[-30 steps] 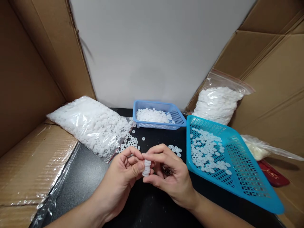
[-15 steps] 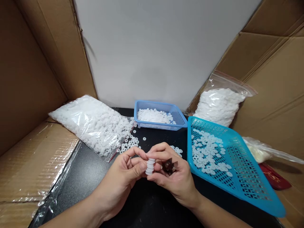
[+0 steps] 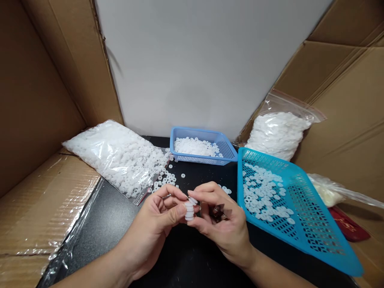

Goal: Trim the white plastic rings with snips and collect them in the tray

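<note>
Between the fingertips of both hands stands a short stack of white plastic rings [image 3: 189,211]. My left hand [image 3: 165,212] pinches the stack from its left side, thumb in front. From the right, my right hand [image 3: 222,218] grips the stack with the thumb low; its index finger is at the top, where the uppermost ring [image 3: 193,200] sits tilted. A dark brown, shiny, pointed thing [image 3: 218,211] is tucked in my right palm; its kind is unclear. Loose white rings [image 3: 163,179] lie on the black table beyond my left hand.
A clear bag of white rings [image 3: 117,156] lies at the left. A blue basket [image 3: 204,161] with small rings stands at the back. A turquoise basket [image 3: 315,248] holds more rings at the right. Behind it are another filled bag [image 3: 276,134] and a red item [image 3: 349,228]. Cardboard walls surround the table.
The top ring has gone from lying level on the stack to tilted up on its right side. Both hands stay nearly in place; the right fingers have shifted slightly.
</note>
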